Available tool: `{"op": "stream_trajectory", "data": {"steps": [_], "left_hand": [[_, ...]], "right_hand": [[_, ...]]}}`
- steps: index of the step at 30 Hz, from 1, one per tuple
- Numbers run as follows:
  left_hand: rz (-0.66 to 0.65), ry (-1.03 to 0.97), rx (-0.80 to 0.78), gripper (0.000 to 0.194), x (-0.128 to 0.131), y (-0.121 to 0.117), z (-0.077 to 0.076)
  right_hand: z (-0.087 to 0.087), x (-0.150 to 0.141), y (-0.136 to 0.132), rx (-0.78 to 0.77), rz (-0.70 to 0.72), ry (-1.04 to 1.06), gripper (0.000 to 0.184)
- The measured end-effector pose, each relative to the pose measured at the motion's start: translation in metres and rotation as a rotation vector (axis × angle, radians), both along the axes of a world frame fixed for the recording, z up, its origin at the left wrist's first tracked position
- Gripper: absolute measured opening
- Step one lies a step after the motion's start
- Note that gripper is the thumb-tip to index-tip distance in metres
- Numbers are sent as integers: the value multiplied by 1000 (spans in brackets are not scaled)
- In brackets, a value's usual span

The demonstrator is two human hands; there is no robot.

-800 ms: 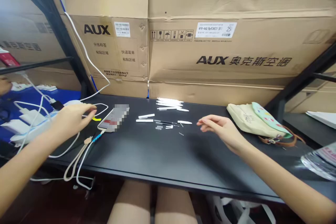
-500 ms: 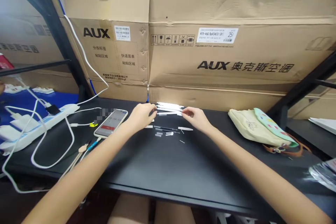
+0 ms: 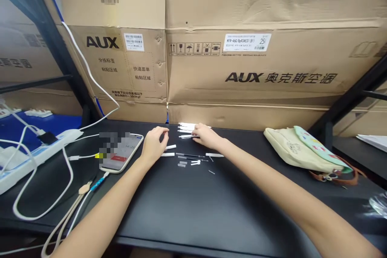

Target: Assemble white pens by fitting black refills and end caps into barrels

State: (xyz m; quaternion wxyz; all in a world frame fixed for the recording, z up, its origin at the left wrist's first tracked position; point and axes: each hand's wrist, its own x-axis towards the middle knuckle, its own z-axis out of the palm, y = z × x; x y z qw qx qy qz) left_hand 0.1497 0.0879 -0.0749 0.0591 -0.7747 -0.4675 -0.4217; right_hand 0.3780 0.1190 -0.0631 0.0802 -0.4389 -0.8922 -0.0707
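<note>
Several white pens (image 3: 186, 125) lie in a row at the back of the black table (image 3: 193, 201), against the cardboard boxes. My right hand (image 3: 206, 136) rests on the right end of that row, fingers bent over one white pen. My left hand (image 3: 154, 145) lies just left of the row with its fingers curled loosely and nothing seen in them. In front of my hands lie loose pen parts: white barrels (image 3: 168, 154), a white cap (image 3: 214, 155), thin dark refills (image 3: 192, 155) and small bits.
A phone (image 3: 122, 157) on a cable lies left of my left hand. A white power strip (image 3: 36, 151) with chargers and cables sits at far left. A cream cloth bag (image 3: 302, 149) lies at right. Stacked AUX cardboard boxes (image 3: 242, 60) wall off the back.
My left hand left the power strip and cable, crossed past the phone and came to the pens. My right hand went forward onto the pen row, then slid left. The view shifted slightly.
</note>
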Motion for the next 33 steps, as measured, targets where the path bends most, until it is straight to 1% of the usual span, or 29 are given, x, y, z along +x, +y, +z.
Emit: {"op": "stream_trajectory", "data": {"steps": [5, 10, 13, 16, 18, 19, 20, 21, 23, 25, 27, 28, 30, 33], "left_hand": [[19, -1, 48, 16, -1, -1, 0], [-1, 22, 58, 15, -1, 0, -1], [-20, 7, 89, 15, -1, 1, 0], [-33, -30, 150, 16, 2, -2, 3], [-48, -51, 176, 23, 6, -7, 5], [-68, -56, 181, 28, 9, -10, 6], [-100, -53, 179, 33, 12, -13, 7], [-140, -43, 174, 39, 15, -17, 8], [-239, -4, 151, 47, 20, -23, 9], [-316, 34, 121, 47, 23, -26, 10], [-323, 34, 98, 36, 22, -26, 10], [-305, 22, 90, 30, 20, -24, 10], [-247, -9, 74, 21, 16, -19, 9], [-179, -26, 51, 19, 11, -14, 8]], "right_hand": [[3, -5, 5, 31, -3, -117, 12], [9, -11, 7, 41, -2, -187, 14], [24, -10, 2, 124, -11, -179, 18], [47, -2, -12, 249, -40, -62, 21], [57, 6, -29, 281, -31, 89, 20], [59, 10, -39, 249, -24, 182, 19], [58, 12, -49, 178, -14, 285, 18], [55, 13, -60, 76, 9, 395, 18], [40, 13, -77, -139, 64, 608, 19], [22, 11, -87, -284, 48, 847, 24], [7, 13, -87, -394, -46, 1146, 31], [2, 16, -85, -420, -114, 1288, 34], [-3, 28, -78, -396, -241, 1543, 36], [-2, 48, -70, -322, -377, 1817, 30]]}}
